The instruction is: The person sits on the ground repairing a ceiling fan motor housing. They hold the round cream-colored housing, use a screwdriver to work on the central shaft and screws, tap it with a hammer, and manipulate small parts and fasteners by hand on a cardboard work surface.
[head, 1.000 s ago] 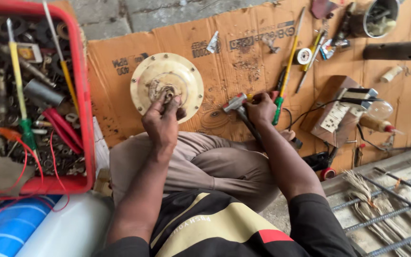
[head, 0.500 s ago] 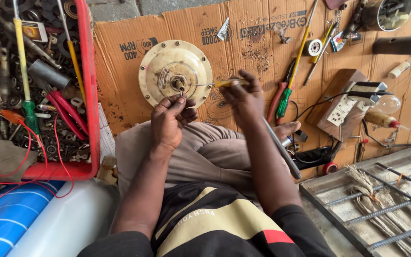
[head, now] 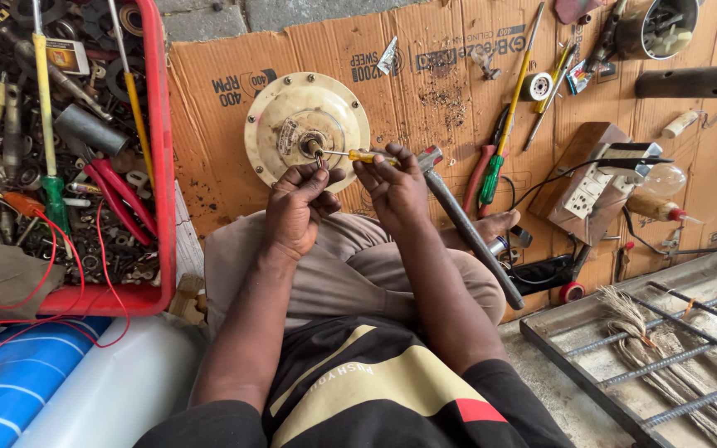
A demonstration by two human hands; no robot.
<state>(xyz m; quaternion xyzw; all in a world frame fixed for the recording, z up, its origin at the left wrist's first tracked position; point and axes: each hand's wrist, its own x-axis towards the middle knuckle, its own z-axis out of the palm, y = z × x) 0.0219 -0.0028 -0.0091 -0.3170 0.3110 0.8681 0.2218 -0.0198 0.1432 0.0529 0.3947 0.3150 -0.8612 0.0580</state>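
A round cream-coloured fan motor housing [head: 280, 116] lies flat on brown cardboard [head: 209, 158] in front of my knees. My right hand [head: 393, 189] grips a small yellow-handled screwdriver [head: 365, 155], its thin shaft pointing left toward the housing's central hub [head: 312, 145]. My left hand [head: 299, 207] is raised beside it, fingertips pinched together close to the screwdriver tip; whether something small sits between them is hidden. A hammer [head: 468, 226] lies on the cardboard just right of my right hand.
A red crate [head: 159, 166] full of scrap metal, pliers and screwdrivers stands at left. Pliers [head: 488, 170], more screwdrivers [head: 518, 83], a switchboard with a bulb [head: 603, 178], a metal tin [head: 657, 29] and a grate with rods [head: 649, 348] lie to the right. A blue and white drum [head: 51, 390] is lower left.
My right hand left the hammer on the cardboard and came up holding the yellow screwdriver. My left hand lifted off the housing hub. Both hands now meet in front of the housing.
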